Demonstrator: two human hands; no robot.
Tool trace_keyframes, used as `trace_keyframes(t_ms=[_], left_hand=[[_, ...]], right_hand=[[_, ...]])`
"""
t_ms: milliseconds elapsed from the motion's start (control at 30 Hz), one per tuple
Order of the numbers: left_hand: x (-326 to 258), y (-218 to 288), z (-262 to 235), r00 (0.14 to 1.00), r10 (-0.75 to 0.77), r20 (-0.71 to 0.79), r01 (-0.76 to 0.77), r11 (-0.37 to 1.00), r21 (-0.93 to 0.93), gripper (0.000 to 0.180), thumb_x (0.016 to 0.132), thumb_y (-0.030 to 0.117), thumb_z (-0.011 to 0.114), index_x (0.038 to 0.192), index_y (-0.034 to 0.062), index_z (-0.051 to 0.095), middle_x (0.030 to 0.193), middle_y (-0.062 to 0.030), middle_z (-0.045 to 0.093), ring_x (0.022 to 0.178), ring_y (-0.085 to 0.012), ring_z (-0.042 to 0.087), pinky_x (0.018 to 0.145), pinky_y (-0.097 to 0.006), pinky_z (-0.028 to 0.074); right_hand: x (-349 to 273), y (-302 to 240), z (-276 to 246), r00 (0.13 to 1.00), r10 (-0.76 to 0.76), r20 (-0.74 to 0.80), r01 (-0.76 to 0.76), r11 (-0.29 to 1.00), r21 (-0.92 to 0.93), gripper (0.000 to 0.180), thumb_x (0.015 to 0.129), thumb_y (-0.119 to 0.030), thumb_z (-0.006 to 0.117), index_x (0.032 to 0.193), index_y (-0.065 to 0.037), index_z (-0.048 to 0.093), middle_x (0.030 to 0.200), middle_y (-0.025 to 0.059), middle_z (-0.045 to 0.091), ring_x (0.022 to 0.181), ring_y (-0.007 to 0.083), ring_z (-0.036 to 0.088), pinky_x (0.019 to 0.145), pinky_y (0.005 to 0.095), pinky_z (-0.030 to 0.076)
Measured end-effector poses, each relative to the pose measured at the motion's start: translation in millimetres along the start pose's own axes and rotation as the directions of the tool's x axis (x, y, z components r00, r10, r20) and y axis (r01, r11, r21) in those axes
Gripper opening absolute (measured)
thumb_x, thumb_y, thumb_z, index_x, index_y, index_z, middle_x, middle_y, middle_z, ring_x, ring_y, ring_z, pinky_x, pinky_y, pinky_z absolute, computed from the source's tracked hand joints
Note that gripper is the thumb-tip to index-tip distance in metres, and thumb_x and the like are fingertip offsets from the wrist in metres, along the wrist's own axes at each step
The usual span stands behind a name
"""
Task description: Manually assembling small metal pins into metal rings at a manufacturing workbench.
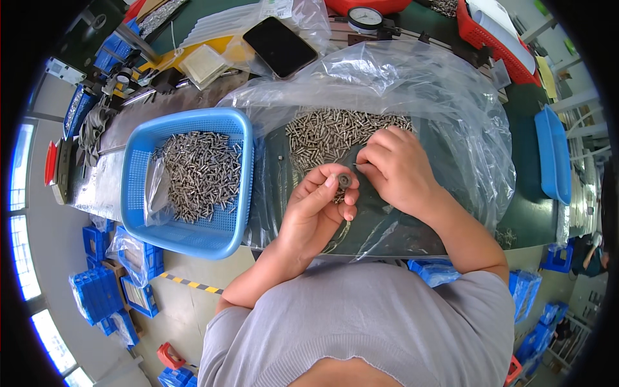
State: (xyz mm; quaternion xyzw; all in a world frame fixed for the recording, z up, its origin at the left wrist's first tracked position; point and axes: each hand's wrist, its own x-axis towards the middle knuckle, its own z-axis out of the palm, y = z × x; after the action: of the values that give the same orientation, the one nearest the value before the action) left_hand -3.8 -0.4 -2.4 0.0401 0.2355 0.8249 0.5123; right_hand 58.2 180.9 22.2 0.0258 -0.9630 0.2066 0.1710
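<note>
My left hand (314,209) is closed on a small round metal ring (344,180), with thumb and index finger at its side. Some small metal pieces show beneath the ring, between the fingers. To its right, my right hand (401,169) is closed, thumb and index fingertip pinched round something tiny and pale that I cannot make out. The hands are close but apart. Just beyond them, a heap of small metal pins (325,132) lies on a clear plastic sheet (387,71). On the left stands a blue plastic basket (243,161) with many similar metal pins (201,171) in it.
A black phone (280,47) lies at the back, beside a dial gauge (365,19) on a metal fixture. A red basket (495,45) with papers is at the far right, a blue tray (552,155) below it. Blue crates (97,295) stand on the floor at left.
</note>
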Motion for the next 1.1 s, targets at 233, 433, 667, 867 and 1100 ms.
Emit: trace_keyframes(t_ms=[233, 433, 667, 867, 1100], left_hand=[[0, -1, -1, 1.0, -0.009, 0.006, 0.009, 1.0, 0.013, 0.017, 0.095, 0.019, 0.052, 0.105, 0.005, 0.055, 0.094, -0.0087, 0.059, 0.074, -0.0129, 0.053, 0.06, -0.027, 0.045], [-1, -1, 4, 0.998, -0.033, -0.051, 0.037, 0.997, 0.061, 0.016, 0.095, 0.02, 0.053, 0.102, 0.0054, 0.055, 0.089, -0.0082, 0.058, 0.071, -0.0122, 0.053, 0.056, -0.026, 0.044], [-2, 0, 6, 0.995, -0.051, -0.089, 0.057, 0.996, 0.069, 0.016, 0.095, 0.021, 0.054, 0.101, 0.0059, 0.055, 0.086, -0.0063, 0.058, 0.069, -0.0114, 0.052, 0.054, -0.026, 0.043], [-2, 1, 4, 0.994, -0.069, -0.083, 0.077, 0.993, 0.086, 0.016, 0.093, 0.021, 0.057, 0.098, 0.0058, 0.056, 0.084, -0.0055, 0.058, 0.068, -0.0108, 0.051, 0.053, -0.025, 0.042], [-1, 1, 6, 0.992, -0.108, -0.066, 0.113, 0.99, 0.083, 0.019, 0.093, 0.023, 0.057, 0.099, 0.0049, 0.056, 0.082, -0.0058, 0.058, 0.068, -0.012, 0.052, 0.054, -0.025, 0.044]], right_hand=[[1, -9, -19, 0.902, 0.236, 0.361, -0.431, 0.477, 0.766, 0.008, 0.086, -0.01, 0.064, 0.086, -0.003, 0.061, 0.077, -0.0024, 0.055, 0.071, 0.0047, 0.049, 0.063, 0.021, 0.041], [1, -12, -18, 0.889, 0.194, 0.415, -0.457, 0.44, 0.773, 0.009, 0.088, -0.01, 0.063, 0.086, -0.002, 0.06, 0.078, -0.0012, 0.057, 0.072, 0.0058, 0.052, 0.064, 0.0221, 0.043], [2, -17, -20, 0.927, 0.186, 0.325, -0.369, 0.598, 0.711, 0.008, 0.085, -0.008, 0.065, 0.082, -0.003, 0.06, 0.076, 0.0004, 0.057, 0.07, 0.0086, 0.054, 0.063, 0.0241, 0.044], [5, -21, -19, 0.945, 0.176, 0.275, -0.323, 0.629, 0.707, 0.013, 0.078, -0.008, 0.071, 0.081, -0.005, 0.059, 0.085, 0.0014, 0.056, 0.077, 0.0107, 0.054, 0.068, 0.0261, 0.044], [4, -10, -8, 0.999, -0.048, 0.005, 0.035, 0.793, 0.609, 0.02, 0.07, -0.006, 0.075, 0.082, -0.005, 0.06, 0.086, 0.0041, 0.055, 0.084, 0.0193, 0.055, 0.074, 0.0305, 0.044]])
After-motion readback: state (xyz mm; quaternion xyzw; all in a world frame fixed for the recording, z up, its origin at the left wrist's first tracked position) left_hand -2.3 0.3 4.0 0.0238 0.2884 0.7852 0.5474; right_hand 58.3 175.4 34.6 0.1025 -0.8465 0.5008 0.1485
